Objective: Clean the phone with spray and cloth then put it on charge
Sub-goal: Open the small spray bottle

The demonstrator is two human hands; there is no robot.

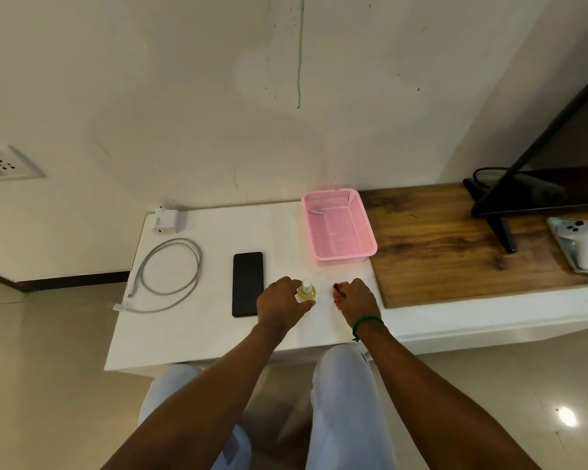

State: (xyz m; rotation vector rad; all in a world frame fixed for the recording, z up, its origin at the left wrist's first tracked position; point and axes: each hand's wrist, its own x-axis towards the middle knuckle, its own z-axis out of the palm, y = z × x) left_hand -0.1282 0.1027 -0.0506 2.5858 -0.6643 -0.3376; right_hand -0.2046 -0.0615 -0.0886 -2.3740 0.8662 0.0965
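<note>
A black phone (pixel 248 283) lies face up on the white tabletop (pixel 197 327). Just right of it, my left hand (pixel 280 305) grips a small yellow spray bottle (pixel 307 292) with a white nozzle, standing upright. My right hand (pixel 353 296) is beside the bottle, its fingers curled down and pinching a white cloth (pixel 325 322) that lies flat and barely stands out from the table. A grey charging cable (pixel 169 274) is coiled left of the phone. A white charger brick (pixel 165 221) lies behind the cable, and a wall socket (pixel 4 162) sits far left.
A pink plastic basket (pixel 360 225) stands behind my hands, holding only a small white item. To the right is a wooden top (pixel 455 252) with a black monitor stand (pixel 504 232) and a white controller on a tray (pixel 579 244). My knees are under the table's front edge.
</note>
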